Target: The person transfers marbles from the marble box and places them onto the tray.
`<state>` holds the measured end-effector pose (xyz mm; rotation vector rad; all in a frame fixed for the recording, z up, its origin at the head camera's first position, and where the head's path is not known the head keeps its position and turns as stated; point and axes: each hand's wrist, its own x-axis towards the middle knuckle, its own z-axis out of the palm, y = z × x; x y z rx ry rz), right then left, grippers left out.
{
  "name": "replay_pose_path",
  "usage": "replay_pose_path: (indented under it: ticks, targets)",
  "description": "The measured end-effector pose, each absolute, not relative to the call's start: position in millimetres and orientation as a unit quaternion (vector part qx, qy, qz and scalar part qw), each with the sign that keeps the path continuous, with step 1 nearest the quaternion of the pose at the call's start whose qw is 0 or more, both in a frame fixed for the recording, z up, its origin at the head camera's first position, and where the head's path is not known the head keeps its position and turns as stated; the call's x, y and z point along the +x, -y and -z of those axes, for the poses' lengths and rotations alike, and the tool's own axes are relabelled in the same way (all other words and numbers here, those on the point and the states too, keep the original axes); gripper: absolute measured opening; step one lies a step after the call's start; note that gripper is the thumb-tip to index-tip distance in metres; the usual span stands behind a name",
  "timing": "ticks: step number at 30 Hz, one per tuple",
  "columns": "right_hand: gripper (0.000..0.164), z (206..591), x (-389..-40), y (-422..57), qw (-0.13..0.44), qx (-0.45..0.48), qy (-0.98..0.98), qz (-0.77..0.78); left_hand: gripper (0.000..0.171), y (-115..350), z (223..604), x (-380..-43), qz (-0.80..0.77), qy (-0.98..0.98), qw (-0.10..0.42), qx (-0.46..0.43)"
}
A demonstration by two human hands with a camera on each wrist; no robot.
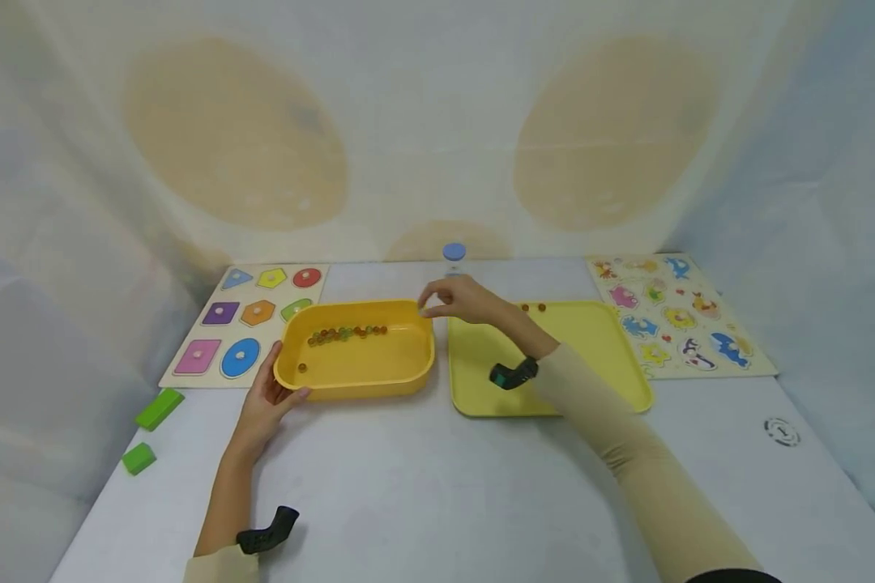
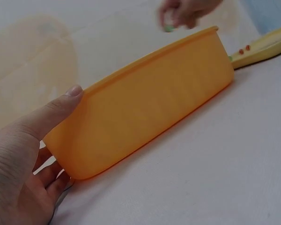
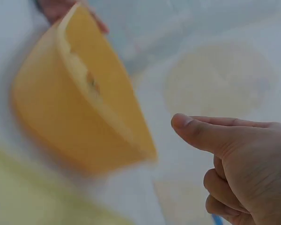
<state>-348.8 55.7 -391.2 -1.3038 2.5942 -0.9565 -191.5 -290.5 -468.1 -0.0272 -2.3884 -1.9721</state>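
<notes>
Thumb and forefinger of the right hand (image 1: 463, 298) come together in a pinch, the grip closed on a small green marble (image 2: 168, 28), seen with some blur in the left wrist view. It hangs above rim level at the far right corner of the yellow tub (image 1: 357, 368), apart from the wall; whether it is inside or just outside the rim I cannot tell. The tub's long axis runs left to right, so its hollow lies left and near of the grip; any short move of the marble would seem to turn on that direction. The right hand is nearer the tub's right end. At the other end the left hand (image 1: 264, 405) holds the near left corner, thumb at the rim, fingers around the side.

Inside the tub, a row of marbles (image 1: 344, 333) lies along the far side, and a lone marble (image 1: 302, 368) sits near the left end. Right of the tub, a pale tray (image 1: 591, 324) rests on the surface (image 1: 437, 486), two reddish marbles (image 1: 542, 307) at its far edge.
</notes>
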Motion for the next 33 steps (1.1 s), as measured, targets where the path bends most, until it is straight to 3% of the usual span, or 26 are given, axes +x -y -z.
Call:
replay_pose_path:
  ticks: [8,14,18,24,33]
  targets:
    - [0.019,436,-335,-189,0.042,-0.296,-0.912,0.282,0.081,293,474,-197,0.632,0.774,0.037,-0.017]
    - [0.023,447,-333,-206,0.054,-0.269,-0.924,0.268,0.080,291,475,-196,0.630,0.775,0.049,-0.006]
    - [0.030,432,-334,-177,0.030,-0.301,-0.911,0.281,0.080,291,477,-195,0.628,0.777,0.053,-0.001]
    - [0.028,397,-339,-93,0.017,-0.382,-0.876,0.294,0.078,293,478,-192,0.628,0.776,0.061,0.012]
    - [0.025,375,-348,33,0.070,-0.454,-0.841,0.287,0.077,292,478,-194,0.622,0.779,0.073,0.019]
